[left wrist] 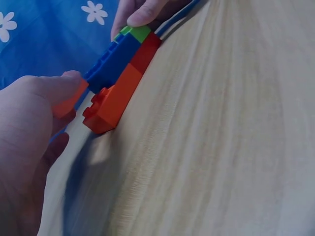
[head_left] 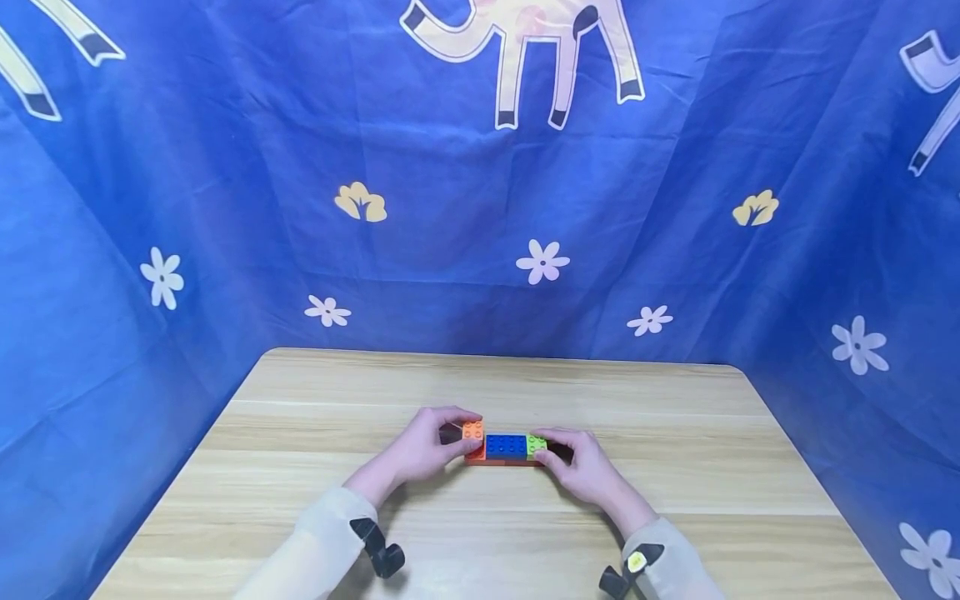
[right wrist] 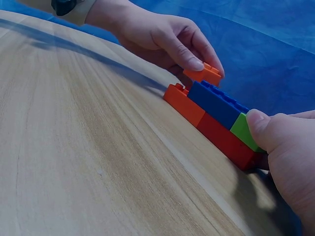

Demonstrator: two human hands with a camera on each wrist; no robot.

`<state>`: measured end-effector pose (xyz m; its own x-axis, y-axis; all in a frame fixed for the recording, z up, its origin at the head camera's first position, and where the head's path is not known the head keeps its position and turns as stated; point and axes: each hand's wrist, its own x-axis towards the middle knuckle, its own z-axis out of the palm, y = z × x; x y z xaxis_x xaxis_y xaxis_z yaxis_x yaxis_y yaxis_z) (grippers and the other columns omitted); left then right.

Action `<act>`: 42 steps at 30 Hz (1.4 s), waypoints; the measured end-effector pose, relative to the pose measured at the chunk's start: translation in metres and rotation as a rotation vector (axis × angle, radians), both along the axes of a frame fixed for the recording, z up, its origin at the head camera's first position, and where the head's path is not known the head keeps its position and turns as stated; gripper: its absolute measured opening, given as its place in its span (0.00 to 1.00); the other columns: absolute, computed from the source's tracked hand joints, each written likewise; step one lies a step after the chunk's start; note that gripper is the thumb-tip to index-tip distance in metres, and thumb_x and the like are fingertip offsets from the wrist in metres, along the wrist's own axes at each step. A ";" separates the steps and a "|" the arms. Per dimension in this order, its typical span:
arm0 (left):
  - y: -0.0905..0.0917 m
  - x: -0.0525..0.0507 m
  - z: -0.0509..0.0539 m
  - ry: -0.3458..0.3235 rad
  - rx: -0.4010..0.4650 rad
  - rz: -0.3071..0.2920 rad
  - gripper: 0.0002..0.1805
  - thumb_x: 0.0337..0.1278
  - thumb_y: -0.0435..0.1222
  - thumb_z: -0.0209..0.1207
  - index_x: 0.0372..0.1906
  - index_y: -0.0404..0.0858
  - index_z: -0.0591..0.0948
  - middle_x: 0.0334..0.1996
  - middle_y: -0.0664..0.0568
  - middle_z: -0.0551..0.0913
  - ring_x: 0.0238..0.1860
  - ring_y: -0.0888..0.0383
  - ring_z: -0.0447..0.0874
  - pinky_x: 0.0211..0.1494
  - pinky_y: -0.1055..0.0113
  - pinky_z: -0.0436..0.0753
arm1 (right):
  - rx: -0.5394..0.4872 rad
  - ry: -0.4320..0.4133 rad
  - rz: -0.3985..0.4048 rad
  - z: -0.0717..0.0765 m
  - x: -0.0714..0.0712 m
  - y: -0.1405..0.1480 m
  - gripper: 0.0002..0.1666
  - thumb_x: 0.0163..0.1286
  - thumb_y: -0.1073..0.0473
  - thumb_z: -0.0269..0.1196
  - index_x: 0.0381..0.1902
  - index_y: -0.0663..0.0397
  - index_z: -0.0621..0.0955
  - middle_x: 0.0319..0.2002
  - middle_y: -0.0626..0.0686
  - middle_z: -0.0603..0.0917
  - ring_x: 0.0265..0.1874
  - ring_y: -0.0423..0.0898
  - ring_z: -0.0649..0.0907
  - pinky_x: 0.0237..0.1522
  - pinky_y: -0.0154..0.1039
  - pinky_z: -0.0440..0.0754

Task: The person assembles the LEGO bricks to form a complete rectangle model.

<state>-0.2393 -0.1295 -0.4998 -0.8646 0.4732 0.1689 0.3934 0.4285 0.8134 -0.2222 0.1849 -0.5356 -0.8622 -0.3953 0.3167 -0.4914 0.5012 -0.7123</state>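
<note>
My left hand [head_left: 422, 447] pinches a small orange brick [right wrist: 209, 74] between thumb and fingers. In the right wrist view this brick is held above the studded left end of a bottom row. That row joins an orange-red brick [left wrist: 118, 104] on the left to a red brick [left wrist: 145, 52] on the right. On top sit a long blue brick [head_left: 506, 447] and, at the right end, a light green brick [right wrist: 242, 131]. My right hand [head_left: 588, 473] grips that right end, its thumb against the green brick; its other fingers are partly hidden.
The bricks rest on a light wooden table [head_left: 315, 392] with rounded far corners. Blue cloth [head_left: 435, 275] printed with flowers and animals hangs behind and on both sides. Black camera mounts sit on both sleeves, the left one [head_left: 378, 550] nearer the table's middle.
</note>
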 end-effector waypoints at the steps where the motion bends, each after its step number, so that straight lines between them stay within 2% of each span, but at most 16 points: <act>1: 0.000 0.001 -0.001 0.003 -0.009 -0.003 0.24 0.69 0.42 0.71 0.63 0.35 0.85 0.52 0.56 0.88 0.49 0.59 0.86 0.59 0.57 0.84 | 0.001 -0.002 0.000 0.000 0.000 0.000 0.21 0.73 0.56 0.72 0.62 0.52 0.87 0.58 0.51 0.88 0.60 0.50 0.85 0.67 0.52 0.78; 8: 0.000 0.005 -0.007 0.037 -0.042 -0.019 0.24 0.67 0.45 0.72 0.62 0.38 0.86 0.54 0.57 0.88 0.54 0.58 0.85 0.66 0.51 0.79 | -0.005 -0.026 -0.008 0.001 0.002 -0.001 0.21 0.73 0.56 0.72 0.62 0.51 0.87 0.59 0.51 0.88 0.61 0.51 0.84 0.68 0.53 0.77; 29: 0.005 0.014 -0.017 0.082 -0.062 -0.003 0.23 0.68 0.48 0.70 0.62 0.41 0.86 0.56 0.55 0.88 0.58 0.56 0.84 0.66 0.51 0.79 | -0.013 -0.017 0.015 0.000 0.004 0.003 0.22 0.74 0.53 0.71 0.63 0.50 0.87 0.60 0.51 0.87 0.62 0.52 0.84 0.68 0.53 0.76; 42: 0.005 0.013 -0.015 0.084 -0.087 -0.006 0.22 0.69 0.47 0.70 0.62 0.42 0.87 0.56 0.55 0.88 0.58 0.56 0.85 0.65 0.52 0.80 | -0.019 -0.011 0.013 0.000 0.004 0.003 0.22 0.73 0.54 0.72 0.62 0.51 0.87 0.60 0.51 0.87 0.62 0.52 0.84 0.68 0.53 0.77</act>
<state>-0.2262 -0.1250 -0.5145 -0.8463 0.4941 0.1992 0.4616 0.4933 0.7372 -0.2184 0.1878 -0.5351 -0.8607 -0.4004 0.3146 -0.4896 0.4809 -0.7274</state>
